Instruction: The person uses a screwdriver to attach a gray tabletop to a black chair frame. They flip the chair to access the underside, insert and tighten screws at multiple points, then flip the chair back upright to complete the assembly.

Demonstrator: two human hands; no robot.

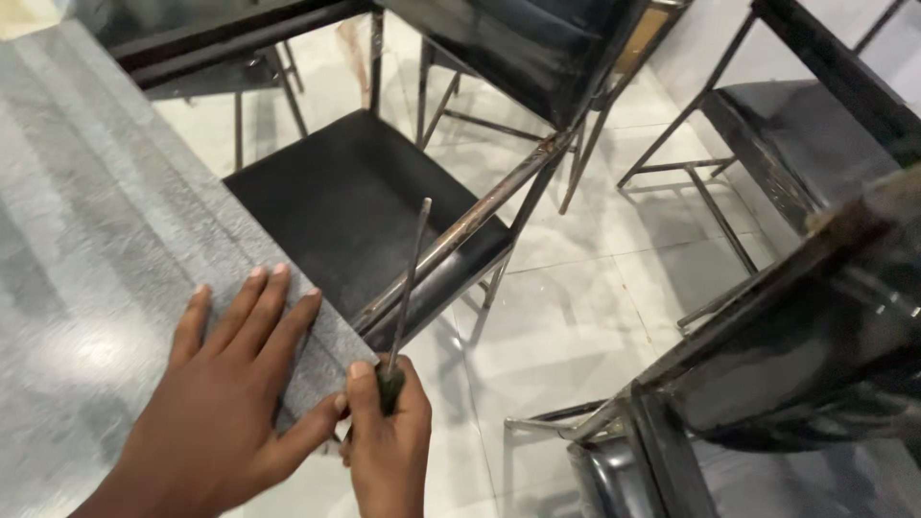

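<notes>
Right hand point(389, 446): grip clamped in a fist round the dark handle of a screwdriver point(407, 288). The handle is almost wholly buried in the fist, with only a short dark part showing beside the thumb. The thin metal shaft rises from the top of the fist, leaning slightly right, and its tip shows against the black seat of the nearest chair point(355, 206). Whether the shaft touches the chair's rusty side rail, which it crosses in view, cannot be told.

Left hand point(235, 393): grip apart, fingers spread and laid flat on the grey bench point(96, 240) at its near right edge. The thumb reaches over that edge toward the right fist and appears to meet it.

The screwdriver stands just off the bench's right edge, over the pale tiled floor point(585, 288), between the bench and the nearest chair.

Hidden or unclear: both forearms are cut off at the lower frame edge. A second black chair point(815, 144) is cut off at the upper right. A third, glossy black one point(796, 384) at the lower right is blurred and partly out of frame. The screwdriver's tip shape is too small to read.

No packages, labels or signs can be made out.
</notes>
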